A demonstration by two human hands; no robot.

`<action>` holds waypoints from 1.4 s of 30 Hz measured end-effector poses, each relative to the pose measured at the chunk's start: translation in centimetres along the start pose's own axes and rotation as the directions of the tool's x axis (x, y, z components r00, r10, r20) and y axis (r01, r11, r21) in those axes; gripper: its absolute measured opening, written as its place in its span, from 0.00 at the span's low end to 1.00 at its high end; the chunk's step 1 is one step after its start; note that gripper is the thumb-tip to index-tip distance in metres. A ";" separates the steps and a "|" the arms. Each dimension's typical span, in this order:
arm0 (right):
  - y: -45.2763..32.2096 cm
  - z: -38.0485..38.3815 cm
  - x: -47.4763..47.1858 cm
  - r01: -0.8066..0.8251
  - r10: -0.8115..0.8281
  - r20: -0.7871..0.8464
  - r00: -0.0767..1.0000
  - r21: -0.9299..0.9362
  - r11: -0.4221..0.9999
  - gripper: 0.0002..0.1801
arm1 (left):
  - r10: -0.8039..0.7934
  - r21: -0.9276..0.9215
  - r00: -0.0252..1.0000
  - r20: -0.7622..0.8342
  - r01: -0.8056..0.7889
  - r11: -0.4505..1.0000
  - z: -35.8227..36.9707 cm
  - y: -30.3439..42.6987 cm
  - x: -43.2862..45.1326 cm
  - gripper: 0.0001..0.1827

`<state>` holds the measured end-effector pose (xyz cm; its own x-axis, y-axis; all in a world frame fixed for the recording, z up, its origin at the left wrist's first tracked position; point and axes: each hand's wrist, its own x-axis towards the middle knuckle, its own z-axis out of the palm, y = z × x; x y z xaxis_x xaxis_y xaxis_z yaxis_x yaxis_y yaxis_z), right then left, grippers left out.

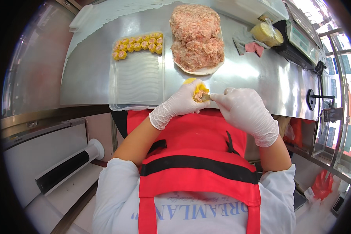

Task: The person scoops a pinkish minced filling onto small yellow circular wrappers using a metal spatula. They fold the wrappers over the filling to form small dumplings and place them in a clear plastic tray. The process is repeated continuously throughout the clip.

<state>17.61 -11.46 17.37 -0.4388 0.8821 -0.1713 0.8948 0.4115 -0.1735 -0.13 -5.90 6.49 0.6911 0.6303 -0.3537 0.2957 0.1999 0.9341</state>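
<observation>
My left hand point(181, 98), in a clear disposable glove, cups a yellow dumpling wrapper with pink minced filling point(199, 94) in it. A yellow wrapper disc point(189, 80) shows behind its fingers. My right hand point(242, 105), gloved too, grips a flat spreading blade point(205, 97) whose tip touches the filling; its handle is hidden in the fist. Just beyond the hands, a large mound of minced meat point(196, 35) rests on a white plate point(206, 71). To the left lies a clear plastic tray point(137, 79) with several finished yellow dumplings point(137, 46) in rows at its far end.
A metal worktop point(87, 70) carries everything. At the right are a grey cloth point(240, 39), a pink cloth point(255, 48), a bag of round yellow wrappers point(266, 34) and a digital scale point(301, 41). A phone on a stand point(333, 114) is near the right edge.
</observation>
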 end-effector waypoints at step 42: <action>-1.5 -4.9 -0.5 0.150 -0.084 0.267 0.960 -0.238 0.960 0.04 | 0.454 0.040 0.852 0.261 -0.479 0.877 1.9 1.1 1.0 0.27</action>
<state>16.88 -11.35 22.44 -0.5184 0.7511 -0.4088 0.8126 0.5816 0.0382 2.15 -6.44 7.03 0.8950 0.4323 0.1101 -0.0454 -0.1574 0.9865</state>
